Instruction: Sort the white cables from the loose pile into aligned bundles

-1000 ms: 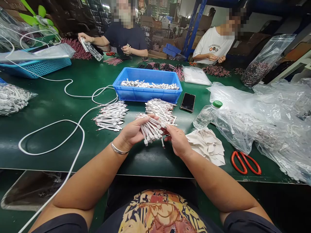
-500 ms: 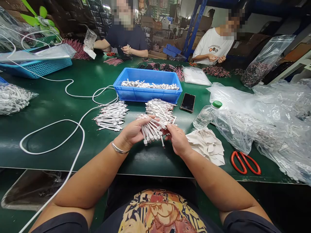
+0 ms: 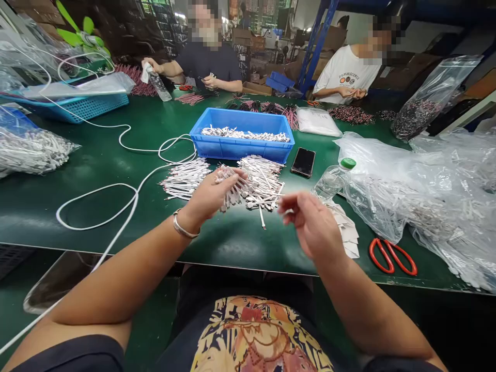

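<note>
My left hand [image 3: 211, 195] is closed around a bunch of short white cables [image 3: 231, 192], held just above the table between two piles. Left of it lies one pile of white cables [image 3: 184, 178], with reddish ends showing. On the other side is a second pile of white cables [image 3: 263, 178]; a single cable [image 3: 262, 219] juts from it toward me. My right hand [image 3: 315, 225] hovers right of that pile, fingers loosely bent and apart, slightly blurred, with nothing visible in them. Behind both piles stands a blue bin [image 3: 242, 150] holding more white pieces.
To the right are a phone [image 3: 303, 162], a clear bottle [image 3: 329, 181], a cloth [image 3: 346, 227], red-handled scissors [image 3: 392, 257] and plastic bags [image 3: 422, 206]. A white cord [image 3: 134, 199] loops across the left side. Two people sit opposite, one holding a bottle [image 3: 158, 85].
My right hand has let go of the bunch and moved right. My left hand has tilted the bunch up and back. The person opposite has tipped their bottle over. The view has shifted slightly.
</note>
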`<state>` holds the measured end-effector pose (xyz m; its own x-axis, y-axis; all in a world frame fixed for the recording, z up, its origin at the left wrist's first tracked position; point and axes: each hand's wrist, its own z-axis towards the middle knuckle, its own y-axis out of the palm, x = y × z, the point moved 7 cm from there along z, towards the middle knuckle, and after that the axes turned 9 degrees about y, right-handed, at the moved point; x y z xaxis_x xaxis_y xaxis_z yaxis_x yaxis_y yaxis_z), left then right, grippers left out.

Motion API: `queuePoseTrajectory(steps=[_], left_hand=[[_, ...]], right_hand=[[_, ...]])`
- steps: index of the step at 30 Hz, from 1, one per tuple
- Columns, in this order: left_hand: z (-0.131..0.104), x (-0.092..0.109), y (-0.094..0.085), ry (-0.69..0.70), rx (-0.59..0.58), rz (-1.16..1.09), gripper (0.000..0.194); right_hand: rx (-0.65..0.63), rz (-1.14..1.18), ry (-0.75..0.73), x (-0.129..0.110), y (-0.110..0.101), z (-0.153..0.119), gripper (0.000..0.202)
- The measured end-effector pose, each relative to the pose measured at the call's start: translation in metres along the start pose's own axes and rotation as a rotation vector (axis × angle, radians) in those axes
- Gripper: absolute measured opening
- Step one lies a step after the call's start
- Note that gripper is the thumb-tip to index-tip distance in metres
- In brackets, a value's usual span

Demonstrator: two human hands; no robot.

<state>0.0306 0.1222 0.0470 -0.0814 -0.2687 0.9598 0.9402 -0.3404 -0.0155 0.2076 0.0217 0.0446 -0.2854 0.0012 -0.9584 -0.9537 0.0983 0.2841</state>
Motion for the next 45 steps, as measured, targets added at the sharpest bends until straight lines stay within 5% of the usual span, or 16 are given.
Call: queuePoseTrajectory(steps=[2, 4, 7, 10, 19, 26, 31, 34, 39, 42, 45], left_hand=[[-0.024, 0.018, 0.007, 0.238, -0.121, 0.296, 0.026], [-0.061, 0.016, 0.027, 0.390, -0.371, 0.459, 0.034], [-0.120, -0.009, 0.054, 0.528, -0.738, 0.577, 0.039], [-0.150, -0.031, 0.063, 0.571, -0.847, 0.629, 0.040], [-0.154, -0.037, 0.060, 0.589, -0.865, 0.618, 0.058], [-0.152, -0.028, 0.063, 0.633, -0.873, 0.474, 0.090], [-0.159, -0.018, 0.050, 0.601, -0.736, 0.457, 0.077], [-0.179, -0.015, 0.025, 0.562, -0.496, 0.599, 0.055], [-0.215, -0.037, -0.022, 0.094, 0.040, 0.535, 0.014], [-0.223, -0.060, -0.023, -0.184, 0.094, 0.422, 0.012], [-0.217, -0.067, -0.021, -0.290, 0.084, 0.370, 0.020]], right_hand=[[-0.297, -0.054, 0.178, 0.022, 0.021, -0.037, 0.036], [-0.545, -0.046, 0.456, 0.066, 0.035, -0.076, 0.046], [-0.535, 0.090, 0.762, 0.136, 0.030, -0.106, 0.054], [-0.473, 0.283, 0.866, 0.174, 0.028, -0.107, 0.060], [-0.590, 0.359, 0.868, 0.177, 0.058, -0.098, 0.051], [-0.426, 0.409, 0.939, 0.173, 0.065, -0.095, 0.038], [-0.453, 0.490, 0.955, 0.166, 0.075, -0.096, 0.034], [-0.496, 0.535, 0.993, 0.168, 0.075, -0.100, 0.030], [-0.559, 0.495, 1.086, 0.175, 0.073, -0.103, 0.043], [-0.563, 0.455, 1.093, 0.180, 0.074, -0.103, 0.046], [-0.535, 0.405, 1.074, 0.184, 0.073, -0.103, 0.045]])
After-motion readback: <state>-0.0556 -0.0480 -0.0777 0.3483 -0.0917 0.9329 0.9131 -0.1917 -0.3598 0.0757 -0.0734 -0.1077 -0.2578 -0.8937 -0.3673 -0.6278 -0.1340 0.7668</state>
